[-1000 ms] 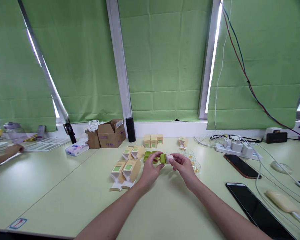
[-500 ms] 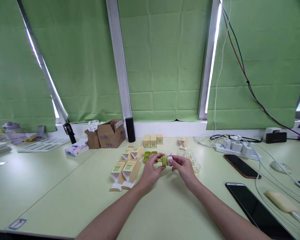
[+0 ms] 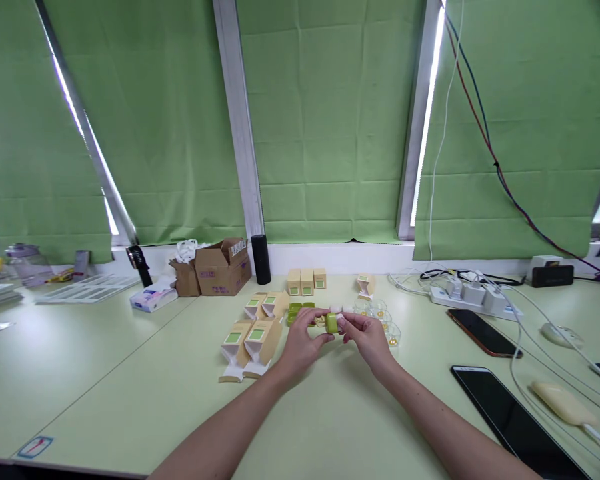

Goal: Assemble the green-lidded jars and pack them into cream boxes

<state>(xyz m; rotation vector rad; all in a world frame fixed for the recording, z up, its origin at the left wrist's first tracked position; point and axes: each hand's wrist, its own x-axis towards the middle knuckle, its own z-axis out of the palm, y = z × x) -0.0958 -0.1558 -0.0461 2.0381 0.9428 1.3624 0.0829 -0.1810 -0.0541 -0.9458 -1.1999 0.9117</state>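
Both my hands meet over the middle of the pale green table (image 3: 130, 380). My left hand (image 3: 300, 343) and my right hand (image 3: 367, 337) pinch one small green jar (image 3: 331, 323) between their fingertips, just above the table. A white piece showed at its right end earlier; it is hidden under my right fingers now. Behind the jar lie more green jars (image 3: 296, 310) and several small clear cups (image 3: 386, 320) with yellow contents. Left of my left hand lie open beige cartons with green labels (image 3: 254, 337).
Three closed beige cartons (image 3: 306, 280) stand at the back, with a brown cardboard box (image 3: 223, 268) and a black cylinder (image 3: 261, 259) to their left. On the right are two dark phones (image 3: 513, 417), a power strip (image 3: 473, 293) and several cables.
My hands have drawn closer together and a little lower; the white piece in my right fingers has closed against the green jar. A person's arm at the far left has left the view.
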